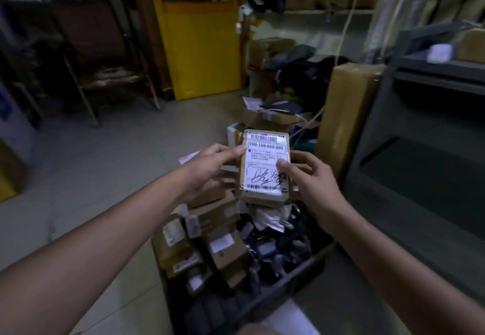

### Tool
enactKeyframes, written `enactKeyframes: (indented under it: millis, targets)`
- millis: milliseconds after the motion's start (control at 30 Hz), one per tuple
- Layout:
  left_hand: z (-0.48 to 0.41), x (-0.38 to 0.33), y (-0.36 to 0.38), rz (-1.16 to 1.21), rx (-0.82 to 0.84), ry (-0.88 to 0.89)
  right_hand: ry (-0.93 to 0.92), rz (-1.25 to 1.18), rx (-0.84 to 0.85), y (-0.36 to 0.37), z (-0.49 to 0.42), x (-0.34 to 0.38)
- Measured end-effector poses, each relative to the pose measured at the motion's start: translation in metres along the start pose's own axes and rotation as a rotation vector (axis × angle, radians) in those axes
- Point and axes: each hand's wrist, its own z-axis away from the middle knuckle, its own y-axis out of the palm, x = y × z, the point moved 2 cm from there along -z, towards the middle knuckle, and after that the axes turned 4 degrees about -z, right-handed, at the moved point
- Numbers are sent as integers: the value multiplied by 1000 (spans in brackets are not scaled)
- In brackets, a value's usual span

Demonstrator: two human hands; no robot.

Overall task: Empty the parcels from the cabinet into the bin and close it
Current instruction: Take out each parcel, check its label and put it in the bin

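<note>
A small brown cardboard parcel [265, 177] with a white shipping label is held up above the bin. My left hand [210, 169] grips its left edge, thumb on the label's top corner. My right hand [307, 177] grips the right edge, thumb pressed on the label. Below them lies the dark plastic bin [296, 274], packed with several brown boxes on its left side and dark bagged parcels on its right. The grey metal cabinet [420, 151] stands at the right, with a dark opening and a shelf above.
A tall brown carton [349, 114] leans beside the cabinet. Boxes and dark bags are piled behind the bin. A yellow door [199, 32] stands at the back, a metal rack at the left. Grey floor spreads to the left.
</note>
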Motion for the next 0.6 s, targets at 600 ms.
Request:
enactKeyframes:
  millis: [600]
  targets:
    - [71, 44, -233, 76, -352, -89, 89, 167, 437, 245, -52, -21]
